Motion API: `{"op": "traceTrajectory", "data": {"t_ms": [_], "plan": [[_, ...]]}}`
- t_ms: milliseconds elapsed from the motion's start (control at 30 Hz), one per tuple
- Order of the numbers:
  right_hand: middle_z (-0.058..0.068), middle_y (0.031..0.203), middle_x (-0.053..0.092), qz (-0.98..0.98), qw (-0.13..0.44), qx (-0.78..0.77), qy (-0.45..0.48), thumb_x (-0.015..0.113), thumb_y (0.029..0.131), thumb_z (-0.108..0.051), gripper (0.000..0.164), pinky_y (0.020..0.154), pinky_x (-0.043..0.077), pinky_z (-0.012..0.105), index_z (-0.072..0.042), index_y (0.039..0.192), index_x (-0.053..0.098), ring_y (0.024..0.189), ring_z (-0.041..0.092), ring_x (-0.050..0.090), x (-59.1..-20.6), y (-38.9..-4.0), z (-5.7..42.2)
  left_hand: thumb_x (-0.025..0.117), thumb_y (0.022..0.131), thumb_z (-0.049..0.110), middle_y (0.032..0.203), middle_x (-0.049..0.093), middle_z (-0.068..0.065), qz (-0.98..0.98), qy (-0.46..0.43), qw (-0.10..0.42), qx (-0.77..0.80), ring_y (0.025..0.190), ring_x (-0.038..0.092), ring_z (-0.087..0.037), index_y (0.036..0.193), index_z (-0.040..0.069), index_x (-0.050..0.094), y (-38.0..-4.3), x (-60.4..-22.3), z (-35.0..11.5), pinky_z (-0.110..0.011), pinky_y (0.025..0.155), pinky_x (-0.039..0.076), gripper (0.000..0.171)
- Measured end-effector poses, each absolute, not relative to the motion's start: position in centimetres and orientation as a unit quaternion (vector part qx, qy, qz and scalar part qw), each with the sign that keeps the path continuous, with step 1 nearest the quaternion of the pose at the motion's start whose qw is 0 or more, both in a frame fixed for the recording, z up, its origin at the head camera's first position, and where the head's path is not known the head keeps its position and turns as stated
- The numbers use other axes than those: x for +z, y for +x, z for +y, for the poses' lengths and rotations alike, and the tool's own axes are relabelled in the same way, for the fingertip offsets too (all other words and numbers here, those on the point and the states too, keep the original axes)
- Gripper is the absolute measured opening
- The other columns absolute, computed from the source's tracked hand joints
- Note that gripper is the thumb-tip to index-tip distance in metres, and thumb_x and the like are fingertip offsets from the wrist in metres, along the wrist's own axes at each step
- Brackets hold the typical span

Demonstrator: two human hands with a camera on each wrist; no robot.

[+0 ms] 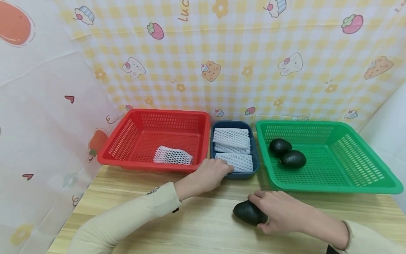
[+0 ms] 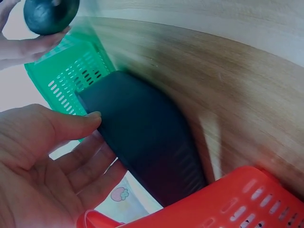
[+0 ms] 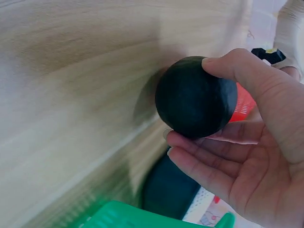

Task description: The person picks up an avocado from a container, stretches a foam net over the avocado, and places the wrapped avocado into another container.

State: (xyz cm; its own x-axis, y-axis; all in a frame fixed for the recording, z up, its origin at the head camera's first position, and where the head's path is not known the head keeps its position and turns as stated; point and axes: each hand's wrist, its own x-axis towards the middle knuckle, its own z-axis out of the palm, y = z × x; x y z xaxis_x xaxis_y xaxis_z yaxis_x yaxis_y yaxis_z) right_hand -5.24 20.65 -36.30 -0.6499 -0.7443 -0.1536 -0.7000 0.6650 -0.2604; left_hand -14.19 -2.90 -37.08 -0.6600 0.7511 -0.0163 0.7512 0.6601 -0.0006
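Black avocado (image 1: pixel 247 212) (ovoid) in R hand (image 1: pixel 281 212), L hand (image 1: pixel 211 173) nr mesh sleeves (image 1: pixel 241 162).

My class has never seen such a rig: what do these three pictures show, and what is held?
No machine here, just a person's left hand and right hand, both bare. The wide picture comes from a camera on the head; the other two come from one on each wrist. On the wooden table stand a red basket with one white net sleeve, a dark blue tray with more sleeves, and a green basket with two dark fruits. The right hand holds a third dark fruit; the left is at the tray's near edge, its grip unclear.
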Motion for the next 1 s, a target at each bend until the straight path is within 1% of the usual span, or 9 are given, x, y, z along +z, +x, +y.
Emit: {"op": "traceTrajectory", "data": {"t_ms": [200,467,567,700,800,900,1000], "plan": [[0.004,0.098,0.064,0.906,0.143,-0.084,-0.390,0.087,0.076,-0.034,0.057,0.059,0.052,0.030,-0.002,0.118,0.066,0.073,0.009,0.059,-36.7,-5.3,20.6,0.086,0.083,0.020,0.099,0.072,-0.001,0.909,0.417,0.000,-0.001,0.076,0.061,-0.013,0.125,0.021,0.074,-14.1,-37.0,-3.0,-0.024,0.062,0.052,0.043],[0.005,0.098,0.065,0.901,0.165,-0.074,-0.394,0.091,0.075,-0.032,0.058,0.062,0.054,0.033,-0.002,0.117,0.067,0.078,0.014,0.064,-36.4,-5.7,20.5,0.082,0.087,0.020,0.093,0.071,0.000,0.911,0.412,0.005,0.027,0.072,0.059,-0.013,0.119,0.019,0.076,-14.3,-36.9,-3.3,-0.022,0.060,0.050,0.032],[0.006,0.097,0.065,0.900,0.169,-0.076,-0.394,0.091,0.074,-0.032,0.058,0.063,0.055,0.034,-0.002,0.117,0.067,0.079,0.015,0.064,-36.4,-5.8,20.5,0.080,0.089,0.019,0.095,0.071,0.001,0.910,0.411,0.020,0.046,0.075,0.060,-0.012,0.117,0.018,0.076,-14.5,-36.6,-3.3,-0.023,0.061,0.051,0.029],[0.006,0.097,0.065,0.899,0.169,-0.076,-0.396,0.091,0.074,-0.032,0.057,0.064,0.055,0.035,-0.002,0.116,0.067,0.081,0.016,0.065,-36.3,-5.8,20.4,0.079,0.090,0.018,0.099,0.071,0.001,0.909,0.403,0.060,0.083,0.078,0.060,-0.012,0.117,0.017,0.076,-15.0,-36.1,-3.4,-0.026,0.064,0.052,0.026],[0.005,0.096,0.065,0.899,0.170,-0.075,-0.397,0.091,0.074,-0.031,0.056,0.064,0.055,0.035,-0.002,0.115,0.067,0.080,0.016,0.064,-36.1,-5.8,20.4,0.077,0.092,0.019,0.097,0.070,0.001,0.908,0.395,0.085,0.108,0.075,0.059,-0.012,0.117,0.016,0.075,-15.4,-35.7,-3.3,-0.026,0.062,0.052,0.026],[0.004,0.094,0.064,0.899,0.172,-0.077,-0.395,0.091,0.073,-0.031,0.056,0.063,0.054,0.034,-0.002,0.115,0.067,0.078,0.015,0.063,-36.1,-5.9,20.4,0.076,0.092,0.020,0.095,0.070,0.001,0.908,0.391,0.088,0.120,0.071,0.058,-0.012,0.118,0.015,0.074,-15.8,-35.3,-3.0,-0.025,0.058,0.050,0.026],[0.003,0.092,0.063,0.899,0.170,-0.078,-0.397,0.092,0.073,-0.031,0.055,0.062,0.054,0.033,-0.002,0.114,0.067,0.077,0.014,0.063,-36.0,-5.9,20.4,0.077,0.092,0.020,0.097,0.070,0.001,0.911,0.386,0.080,0.123,0.073,0.058,-0.013,0.119,0.016,0.074,-16.2,-35.0,-2.6,-0.025,0.058,0.050,0.028]]}}
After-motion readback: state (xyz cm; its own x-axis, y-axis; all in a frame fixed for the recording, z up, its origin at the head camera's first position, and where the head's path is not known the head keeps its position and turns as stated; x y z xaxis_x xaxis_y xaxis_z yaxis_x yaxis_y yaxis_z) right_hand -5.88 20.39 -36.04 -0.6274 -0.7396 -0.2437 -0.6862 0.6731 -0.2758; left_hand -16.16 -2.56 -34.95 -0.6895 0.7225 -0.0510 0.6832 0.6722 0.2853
